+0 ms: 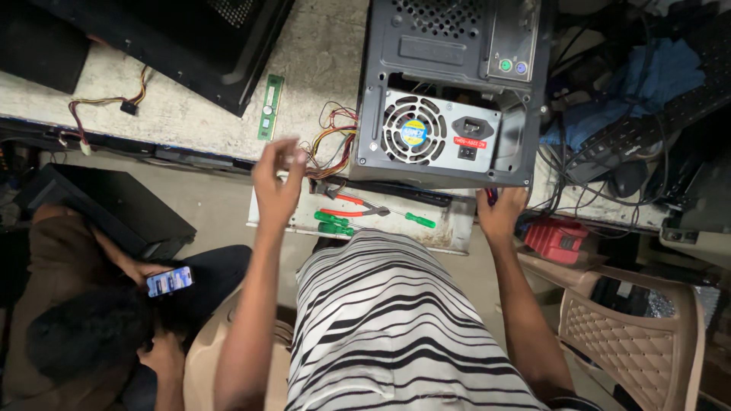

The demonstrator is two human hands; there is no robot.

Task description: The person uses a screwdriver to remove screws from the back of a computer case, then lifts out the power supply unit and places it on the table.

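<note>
Right hand (pixel 500 213) presses the near lower corner of the computer case (pixel 449 91), clenched on something small and dark; left hand (pixel 278 179) hovers loose-fingered, holding nothing, just left of the case beside its wire bundle (pixel 335 144).

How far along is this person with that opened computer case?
Already done: the grey computer case lies on the bench with its side off, and a green memory stick lies loose beside it. In hand: the left hand hovers over the coloured wire bundle; the right hand grips the case's near edge. Left: the power supply sits mounted; the green-handled screwdrivers lie untouched.
</note>
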